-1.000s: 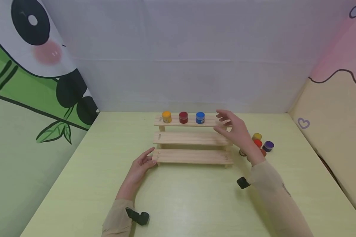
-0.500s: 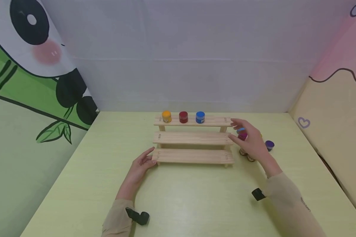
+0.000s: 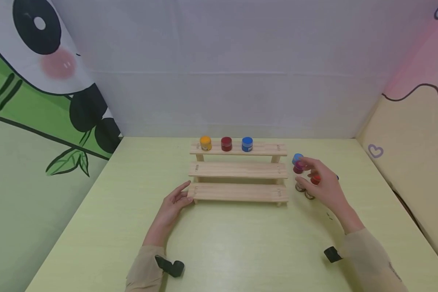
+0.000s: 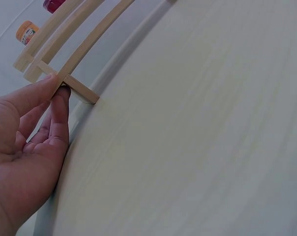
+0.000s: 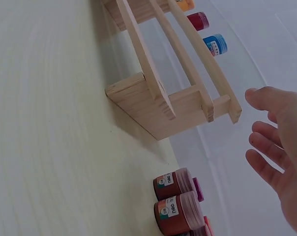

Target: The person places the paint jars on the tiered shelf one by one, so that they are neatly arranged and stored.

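Observation:
A three-tier wooden rack (image 3: 237, 170) stands on the table, with yellow-orange (image 3: 205, 143), dark red (image 3: 226, 144) and blue (image 3: 247, 144) paint jars along its top step. My left hand (image 3: 172, 207) pinches the left end of the lowest step; in the left wrist view the thumb (image 4: 38, 93) lies on the wood and fingers curl below. Over a cluster of paint jars right of the rack is my right hand (image 3: 323, 182), fingers loosely bent and holding nothing. Closest to its fingertips is a magenta jar (image 3: 298, 167). The hand covers part of the cluster.
A light blue jar (image 3: 297, 158) stands behind the magenta one, and a red jar (image 3: 315, 179) shows between the fingers. Brown jars (image 5: 175, 215) stand at the cluster's near side. A pale wall sheet (image 3: 237, 105) rises behind the table.
My right hand has moved from the rack's top right end, rightward and nearer, over the jar cluster. The left hand and the rack have stayed in place.

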A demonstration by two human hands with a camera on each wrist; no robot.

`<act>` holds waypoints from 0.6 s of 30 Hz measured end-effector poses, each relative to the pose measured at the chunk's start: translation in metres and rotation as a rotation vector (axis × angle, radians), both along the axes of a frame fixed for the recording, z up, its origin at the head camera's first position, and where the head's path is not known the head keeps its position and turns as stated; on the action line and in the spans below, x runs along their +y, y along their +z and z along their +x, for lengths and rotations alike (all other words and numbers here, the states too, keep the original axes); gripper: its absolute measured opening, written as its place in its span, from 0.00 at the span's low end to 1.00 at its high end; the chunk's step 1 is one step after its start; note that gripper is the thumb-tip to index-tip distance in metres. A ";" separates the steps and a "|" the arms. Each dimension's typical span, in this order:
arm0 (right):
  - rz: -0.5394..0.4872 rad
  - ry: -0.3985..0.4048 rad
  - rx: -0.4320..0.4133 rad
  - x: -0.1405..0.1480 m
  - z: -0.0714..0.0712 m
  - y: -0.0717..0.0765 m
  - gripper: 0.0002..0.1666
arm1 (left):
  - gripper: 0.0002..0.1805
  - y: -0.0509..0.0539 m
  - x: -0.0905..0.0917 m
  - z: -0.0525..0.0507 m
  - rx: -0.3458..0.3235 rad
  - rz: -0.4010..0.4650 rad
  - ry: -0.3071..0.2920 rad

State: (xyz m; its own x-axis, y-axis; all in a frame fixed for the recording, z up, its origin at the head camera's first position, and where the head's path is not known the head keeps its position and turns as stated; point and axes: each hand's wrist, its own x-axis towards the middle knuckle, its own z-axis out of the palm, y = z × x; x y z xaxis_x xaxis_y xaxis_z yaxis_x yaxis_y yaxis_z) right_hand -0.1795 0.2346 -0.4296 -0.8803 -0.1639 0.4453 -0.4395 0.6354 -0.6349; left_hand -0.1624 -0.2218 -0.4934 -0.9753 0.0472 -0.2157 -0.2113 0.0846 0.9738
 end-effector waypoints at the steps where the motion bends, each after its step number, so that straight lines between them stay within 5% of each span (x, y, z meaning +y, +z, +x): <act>1: 0.005 -0.008 -0.009 0.002 0.002 -0.001 0.34 | 0.32 0.000 0.000 0.000 0.000 0.004 0.003; 18: 0.109 -0.056 -0.108 0.025 0.024 -0.025 0.32 | 0.33 0.002 0.001 0.002 0.010 -0.008 -0.007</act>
